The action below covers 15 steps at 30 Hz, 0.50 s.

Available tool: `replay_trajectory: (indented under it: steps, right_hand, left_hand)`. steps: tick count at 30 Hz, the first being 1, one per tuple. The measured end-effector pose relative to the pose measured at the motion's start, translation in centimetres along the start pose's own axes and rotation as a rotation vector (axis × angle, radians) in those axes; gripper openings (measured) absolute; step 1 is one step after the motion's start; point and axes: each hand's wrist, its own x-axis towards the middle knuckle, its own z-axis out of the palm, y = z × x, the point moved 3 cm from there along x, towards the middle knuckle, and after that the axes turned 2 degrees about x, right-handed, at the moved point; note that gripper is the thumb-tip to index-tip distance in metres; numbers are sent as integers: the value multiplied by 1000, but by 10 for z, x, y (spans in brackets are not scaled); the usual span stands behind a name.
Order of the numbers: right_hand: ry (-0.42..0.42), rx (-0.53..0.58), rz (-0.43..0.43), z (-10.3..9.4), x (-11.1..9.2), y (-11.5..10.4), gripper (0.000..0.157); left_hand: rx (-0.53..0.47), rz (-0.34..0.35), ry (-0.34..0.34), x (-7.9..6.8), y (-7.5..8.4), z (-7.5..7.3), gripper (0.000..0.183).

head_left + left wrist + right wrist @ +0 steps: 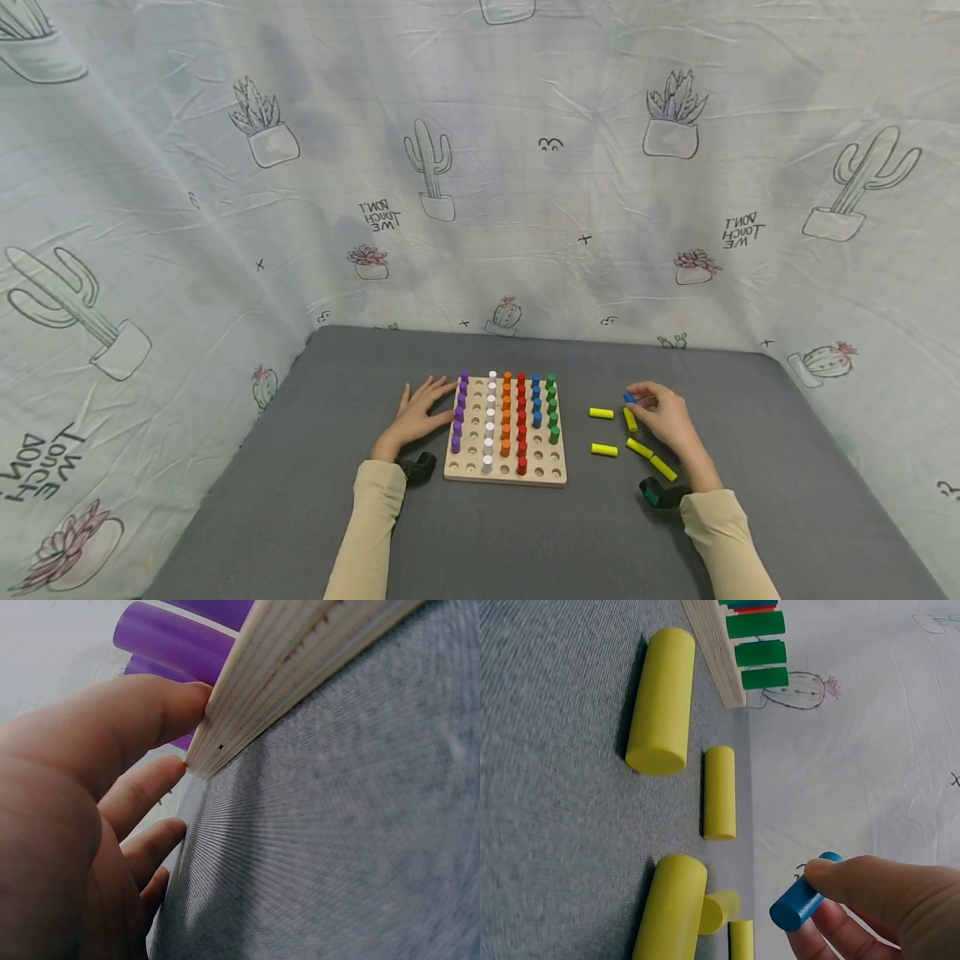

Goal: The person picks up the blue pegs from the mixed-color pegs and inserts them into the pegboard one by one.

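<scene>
A wooden pegboard (504, 481) lies on the grey table, with columns of purple, white, orange, red, blue and green pegs standing in it. Bare holes show between the purple and white columns and along the near side. My left hand (415, 417) rests at the board's left edge, fingers spread; in the left wrist view the thumb tip touches the wooden side, near the purple pegs (176, 637). To the right of the board, my right hand (663, 417) pinches a blue peg (799, 904) between thumb and fingers, above the loose yellow pegs (639, 448).
Several yellow pegs lie on their sides between the board and my right hand, one of them a yellow peg (601, 413) nearer the board. Behind the grey table (360, 358) hangs a pale curtain (510, 192) printed with cacti. Dark wrist straps sit on both wrists.
</scene>
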Motion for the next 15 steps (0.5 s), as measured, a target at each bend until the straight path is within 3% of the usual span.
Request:
replay_trajectory:
  steps: [15]
  right_hand:
    - [-26, 49, 9, 11, 3, -11, 29]
  left_hand:
    - [-17, 2, 6, 0, 0, 1, 62]
